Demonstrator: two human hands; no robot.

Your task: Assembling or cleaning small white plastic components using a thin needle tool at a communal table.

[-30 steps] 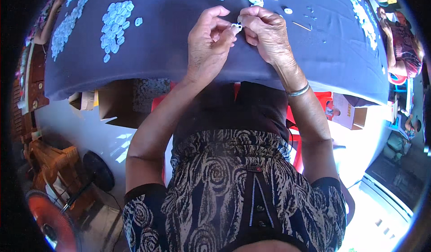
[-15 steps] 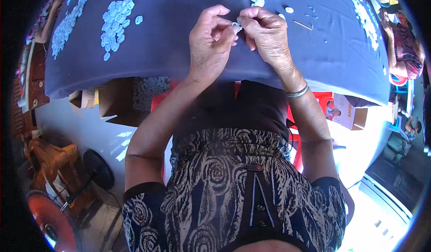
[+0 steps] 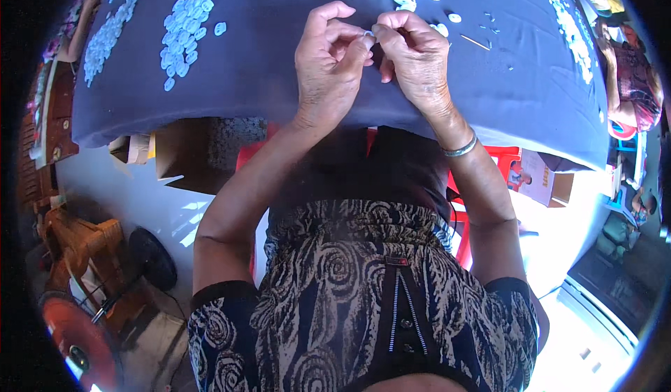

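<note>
Blue-covered bench [image 3: 265, 56], printed box [image 3: 537, 182] below, red fan [image 3: 77, 332].
Left hand [image 3: 330, 65] pinches a white piece [image 3: 368, 34]; right hand [image 3: 421, 58] pinched closed, contents hidden.

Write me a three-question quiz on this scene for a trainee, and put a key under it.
1. True or false: the stick lies to the right of the right hand.

2. Fill in: the bracelet is on the person's ____ wrist.

3. Choose: where is the small white piece that the left hand holds?
A. Down by the lap
B. At the fingertips, close to the right hand
C. Over the floor

Key:
1. True.
2. Right.
3. B.
</note>
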